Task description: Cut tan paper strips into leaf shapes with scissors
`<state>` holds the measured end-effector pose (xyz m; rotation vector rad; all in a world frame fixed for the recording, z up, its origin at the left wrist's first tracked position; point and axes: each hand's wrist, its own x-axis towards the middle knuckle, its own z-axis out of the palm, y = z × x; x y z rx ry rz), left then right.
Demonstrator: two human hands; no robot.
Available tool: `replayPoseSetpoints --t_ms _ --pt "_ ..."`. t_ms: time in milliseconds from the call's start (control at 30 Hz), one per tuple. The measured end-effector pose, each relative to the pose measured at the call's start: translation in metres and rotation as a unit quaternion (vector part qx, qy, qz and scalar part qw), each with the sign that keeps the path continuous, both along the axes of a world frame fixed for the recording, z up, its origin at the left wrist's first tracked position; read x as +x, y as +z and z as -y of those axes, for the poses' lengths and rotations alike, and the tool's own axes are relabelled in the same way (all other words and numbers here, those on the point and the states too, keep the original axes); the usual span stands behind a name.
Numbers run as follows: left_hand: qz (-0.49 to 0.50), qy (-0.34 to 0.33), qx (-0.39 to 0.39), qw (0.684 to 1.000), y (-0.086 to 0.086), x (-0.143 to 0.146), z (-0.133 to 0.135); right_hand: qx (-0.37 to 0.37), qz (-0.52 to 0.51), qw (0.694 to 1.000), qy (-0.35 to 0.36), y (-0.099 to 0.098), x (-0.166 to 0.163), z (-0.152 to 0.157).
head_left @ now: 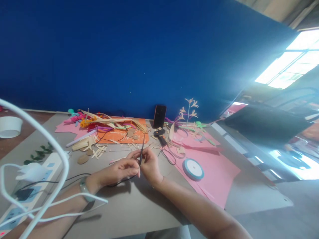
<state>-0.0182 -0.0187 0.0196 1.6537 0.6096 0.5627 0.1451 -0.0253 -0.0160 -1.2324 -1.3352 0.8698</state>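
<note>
Close together over the front middle of the table are my left hand (pixel 124 170) and my right hand (pixel 151 168). My right hand is closed round a thin dark pointed tool (pixel 142 146), whose tip sticks up; its exact kind does not show. The fingers of my left hand are pinched together right beside the tool. What they hold, if anything, is too small to make out. Behind the hands lie an orange sheet (pixel 109 136) and scattered pale strips (pixel 99 151). A black cable (pixel 74 176) runs beneath my left wrist.
A phone (pixel 159 116) leans against the blue partition (pixel 139 59). Right of my hands, a ribbon spool (pixel 193 169) rests on pink paper (pixel 219 176); a flower stem (pixel 188 113) stands behind. At left are a power strip (pixel 53 166), a looping white cable (pixel 61 151) and a white cup (pixel 10 127).
</note>
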Motion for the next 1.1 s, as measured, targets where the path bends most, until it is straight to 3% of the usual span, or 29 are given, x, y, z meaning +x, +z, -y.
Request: replayPoseSetpoints --t_ms 100,233,333,433,500,567,667,900,1100 --pt "0.025 0.01 -0.025 0.999 0.0 0.0 -0.001 -0.026 -0.041 0.998 0.029 0.009 0.0 0.0" --pt "0.094 0.121 -0.056 0.987 -0.007 0.001 -0.008 -0.043 -0.011 0.998 0.037 0.026 0.02 -0.01" --pt "0.096 0.202 -0.086 0.971 -0.015 0.002 -0.015 -0.024 0.111 0.993 -0.022 0.04 0.05 -0.023" --pt "0.078 0.237 -0.116 0.961 -0.021 0.003 -0.018 -0.016 0.273 0.956 -0.11 0.048 0.072 -0.031" --pt "0.073 0.238 -0.125 0.96 -0.023 0.004 -0.018 -0.008 0.231 0.968 -0.095 0.05 0.073 -0.029" --pt "0.071 0.232 -0.131 0.961 -0.022 0.004 -0.017 -0.005 0.096 0.995 -0.014 0.048 0.062 -0.022" --pt "0.054 0.211 -0.136 0.966 -0.02 0.003 -0.015 -0.044 -0.026 0.996 0.079 0.041 0.036 -0.007" --pt "0.037 0.16 -0.14 0.976 -0.02 0.006 -0.011 -0.063 -0.13 0.983 0.109 0.03 0.01 0.006" --pt "0.017 0.145 -0.151 0.978 -0.019 0.006 -0.011 -0.05 -0.108 0.99 0.079 0.03 0.014 0.002"
